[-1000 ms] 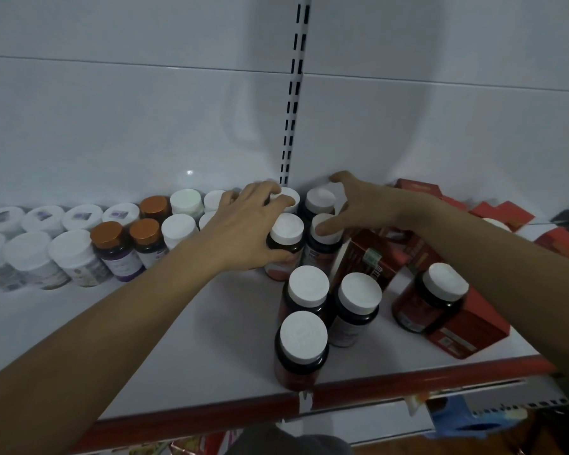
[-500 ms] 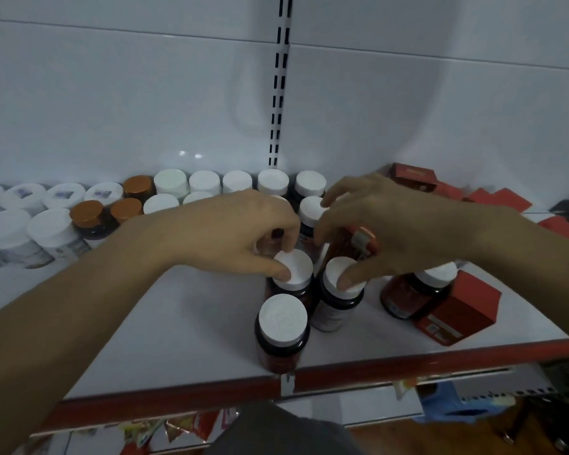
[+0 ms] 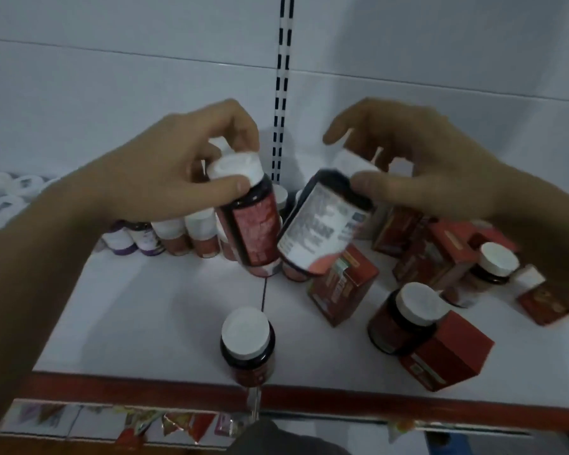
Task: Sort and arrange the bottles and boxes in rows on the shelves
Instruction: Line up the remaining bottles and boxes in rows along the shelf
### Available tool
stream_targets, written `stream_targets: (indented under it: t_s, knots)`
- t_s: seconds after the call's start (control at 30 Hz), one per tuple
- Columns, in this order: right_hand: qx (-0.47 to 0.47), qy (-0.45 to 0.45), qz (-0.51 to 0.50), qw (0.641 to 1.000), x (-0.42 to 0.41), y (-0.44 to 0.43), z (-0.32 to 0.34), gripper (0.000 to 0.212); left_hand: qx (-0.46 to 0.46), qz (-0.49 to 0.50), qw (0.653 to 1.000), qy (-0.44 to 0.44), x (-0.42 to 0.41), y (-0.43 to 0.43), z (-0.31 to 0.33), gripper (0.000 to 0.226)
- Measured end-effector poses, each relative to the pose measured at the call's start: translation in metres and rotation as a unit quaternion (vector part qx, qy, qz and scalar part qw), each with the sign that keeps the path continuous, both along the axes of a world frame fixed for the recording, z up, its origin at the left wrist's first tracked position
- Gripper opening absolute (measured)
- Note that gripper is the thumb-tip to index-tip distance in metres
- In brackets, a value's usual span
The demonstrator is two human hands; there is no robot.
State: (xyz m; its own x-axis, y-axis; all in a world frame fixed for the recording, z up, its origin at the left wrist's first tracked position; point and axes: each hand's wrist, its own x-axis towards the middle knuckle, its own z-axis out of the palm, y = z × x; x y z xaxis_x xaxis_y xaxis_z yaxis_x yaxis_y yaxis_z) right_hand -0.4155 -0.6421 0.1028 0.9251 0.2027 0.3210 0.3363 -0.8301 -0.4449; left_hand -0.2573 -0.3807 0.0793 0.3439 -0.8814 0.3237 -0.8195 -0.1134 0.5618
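Left hand [image 3: 165,165] pinches the red-labelled bottle [image 3: 253,224] by its cap, right hand [image 3: 418,169] grips the white-labelled bottle [image 3: 319,231], both raised beyond the front bottle [image 3: 246,343]. Top holds, probably to clear neighbours.

Dim light — white panelled wall [image 3: 112,93] with a black-slotted upright [image 3: 281,93], white shelf [image 3: 145,323] edged red.
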Motion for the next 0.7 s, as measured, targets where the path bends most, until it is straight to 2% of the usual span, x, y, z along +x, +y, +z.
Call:
stream_targets:
  t_s: [0.1,0.2,0.27,0.33,0.5,0.6,0.7]
  knots:
    - [0.025,-0.028,-0.070,0.997,0.008,-0.028,0.011,0.035,-0.051,0.082,0.995,-0.014,-0.005,-0.009,0.008,0.026]
    - [-0.078,-0.016,-0.125,0.989,0.019,-0.050,0.003,0.039,-0.087,0.157,0.982,-0.052,-0.010,-0.022,0.003,0.023]
    - [-0.165,0.026,-0.128,0.978,0.030,-0.060,-0.015,0.047,-0.089,0.197,0.974,-0.063,-0.014,-0.033,0.001,0.023]
    - [-0.210,0.078,-0.121,0.967,0.041,-0.070,-0.038,0.045,-0.063,0.226,0.969,-0.079,-0.017,-0.045,0.001,0.026]
    - [-0.222,0.151,-0.104,0.958,0.055,-0.067,-0.087,0.039,0.006,0.246,0.964,-0.098,-0.030,-0.062,0.004,0.037]
    - [-0.208,0.122,-0.103,0.965,0.058,-0.066,-0.103,0.041,0.019,0.249,0.963,-0.099,-0.038,-0.066,0.006,0.038]
    - [-0.129,0.109,-0.115,0.979,0.048,-0.078,-0.099,0.056,0.001,0.251,0.963,-0.093,-0.045,-0.073,0.011,0.036]
